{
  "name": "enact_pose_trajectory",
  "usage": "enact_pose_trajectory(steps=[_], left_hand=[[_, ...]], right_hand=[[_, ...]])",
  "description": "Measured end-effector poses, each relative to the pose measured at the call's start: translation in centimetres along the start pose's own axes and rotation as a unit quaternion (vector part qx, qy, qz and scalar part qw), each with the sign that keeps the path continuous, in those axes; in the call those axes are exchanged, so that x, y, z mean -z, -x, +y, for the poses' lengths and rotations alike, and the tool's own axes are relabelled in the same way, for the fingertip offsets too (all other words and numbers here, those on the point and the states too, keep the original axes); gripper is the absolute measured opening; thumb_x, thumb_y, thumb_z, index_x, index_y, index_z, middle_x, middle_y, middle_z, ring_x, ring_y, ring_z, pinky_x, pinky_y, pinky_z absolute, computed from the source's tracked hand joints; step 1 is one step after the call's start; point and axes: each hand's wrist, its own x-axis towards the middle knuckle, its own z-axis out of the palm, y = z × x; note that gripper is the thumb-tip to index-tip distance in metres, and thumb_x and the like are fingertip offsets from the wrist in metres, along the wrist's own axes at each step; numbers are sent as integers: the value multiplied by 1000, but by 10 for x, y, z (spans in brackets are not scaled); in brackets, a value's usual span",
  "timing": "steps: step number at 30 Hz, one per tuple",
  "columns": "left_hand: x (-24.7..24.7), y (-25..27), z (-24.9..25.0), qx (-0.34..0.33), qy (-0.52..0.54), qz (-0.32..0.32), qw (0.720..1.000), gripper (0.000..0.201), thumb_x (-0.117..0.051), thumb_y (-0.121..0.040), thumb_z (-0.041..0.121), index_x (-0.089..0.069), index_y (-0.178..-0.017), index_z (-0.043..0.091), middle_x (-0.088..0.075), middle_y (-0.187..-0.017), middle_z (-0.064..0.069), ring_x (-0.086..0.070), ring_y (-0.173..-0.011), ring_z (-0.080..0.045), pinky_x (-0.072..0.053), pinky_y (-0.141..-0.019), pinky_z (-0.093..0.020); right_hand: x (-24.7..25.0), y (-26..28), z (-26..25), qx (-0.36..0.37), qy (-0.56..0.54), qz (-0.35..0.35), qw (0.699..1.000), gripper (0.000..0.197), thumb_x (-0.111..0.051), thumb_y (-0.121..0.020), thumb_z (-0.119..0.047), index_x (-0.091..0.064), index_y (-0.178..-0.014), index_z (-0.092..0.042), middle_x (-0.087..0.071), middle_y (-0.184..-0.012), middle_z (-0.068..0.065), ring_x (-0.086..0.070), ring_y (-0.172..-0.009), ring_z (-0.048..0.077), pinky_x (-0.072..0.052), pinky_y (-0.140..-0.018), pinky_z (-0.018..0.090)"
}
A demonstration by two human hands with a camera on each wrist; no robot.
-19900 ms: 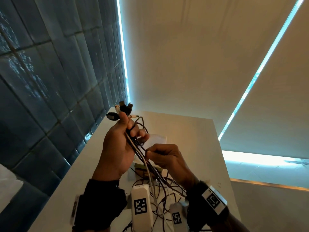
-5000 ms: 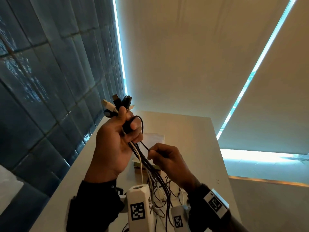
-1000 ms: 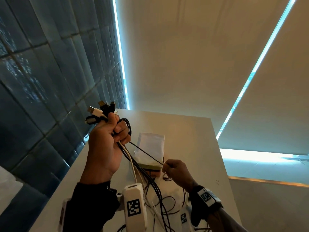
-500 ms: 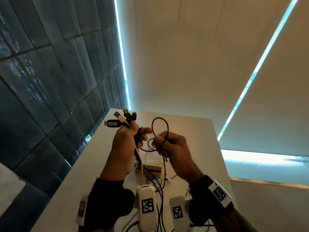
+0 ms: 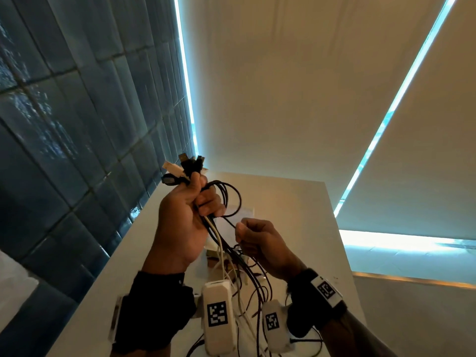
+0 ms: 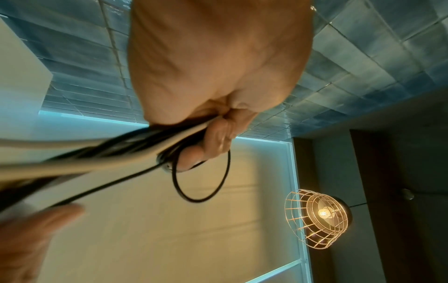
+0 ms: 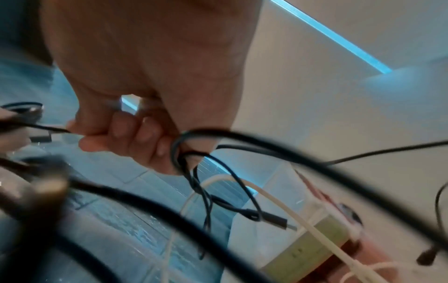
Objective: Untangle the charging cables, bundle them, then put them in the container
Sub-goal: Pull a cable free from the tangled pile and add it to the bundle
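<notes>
At mid-frame in the head view your left hand was fisted round the cables, plugs fanned above it and a loop beside it. Lower right, your right hand pinched one black strand. You did best feeding it slack, unjerked. The container sat low in the right-wrist view.

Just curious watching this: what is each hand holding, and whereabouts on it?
The left hand grips the bunch of cables just below their plugs. The right hand pinches one thin black cable partway along.
</notes>
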Motion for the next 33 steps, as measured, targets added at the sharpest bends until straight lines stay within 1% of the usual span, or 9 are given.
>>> enact_pose_trajectory(steps=[7,12,16,19,22,24,26,28,33], left_hand=[[12,-2,0,-15,-3,26,1000,32,-31,-102,26,-41,-72,19,-29,-53,9,-24,-45,-5,-28,-44,-21],[19,-2,1,-22,-7,48,999,31,-32,-102,25,-39,-73,20,-28,-54,10,-23,-46,-5,-26,-46,-21],[22,-3,6,-40,3,53,998,30,-33,-101,26,-41,-74,19,-31,-54,10,-25,-46,-5,-27,-47,-21],[23,-2,10,-54,7,54,997,30,-33,-101,26,-41,-74,18,-33,-54,10,-26,-46,-5,-29,-46,-20],[23,-4,8,-51,-9,64,997,30,-32,-102,25,-40,-74,18,-35,-53,10,-26,-45,-5,-28,-45,-20],[24,-7,6,-39,-33,69,996,30,-32,-103,24,-39,-74,19,-38,-54,10,-27,-45,-5,-27,-45,-20],[26,-10,2,-24,-52,78,995,30,-32,-103,24,-39,-74,18,-41,-55,9,-28,-44,-6,-26,-46,-21],[26,-12,-2,-11,-62,90,994,29,-32,-103,22,-40,-76,18,-44,-55,7,-30,-43,-6,-26,-46,-21],[15,-12,-13,22,-106,115,987,21,-34,-103,20,-47,-87,16,-55,-61,-2,-46,-47,-9,-35,-44,-20]], right_hand=[[15,6,25,16,146,28,989,29,-58,-93,-28,-62,-70,-12,-52,-66,4,-48,-58,8,-43,-58,19],[23,15,41,-4,175,42,984,26,-50,-97,-9,-58,-75,0,-51,-65,1,-52,-55,-3,-43,-58,10],[31,20,59,-31,203,68,976,27,-50,-98,-8,-61,-74,0,-57,-66,0,-55,-56,-3,-43,-59,11],[43,25,78,-51,246,90,964,30,-53,-97,-10,-62,-68,-10,-60,-62,-7,-52,-59,-2,-42,-62,14],[50,21,87,-69,284,134,947,28,-58,-93,-12,-66,-66,-9,-63,-65,-2,-55,-62,7,-46,-65,26],[49,17,78,-74,286,188,936,24,-60,-91,-14,-69,-71,-5,-60,-62,-1,-52,-56,6,-45,-57,25],[44,12,60,-52,250,246,935,20,-62,-90,-14,-70,-74,-4,-54,-54,-7,-45,-50,6,-38,-50,24],[35,9,37,-8,180,262,948,17,-62,-90,-11,-68,-77,-2,-52,-53,-5,-42,-47,8,-36,-46,24],[3,3,-6,122,85,220,964,11,-62,-91,-9,-63,-85,-1,-44,-57,-2,-34,-49,12,-31,-44,23]])
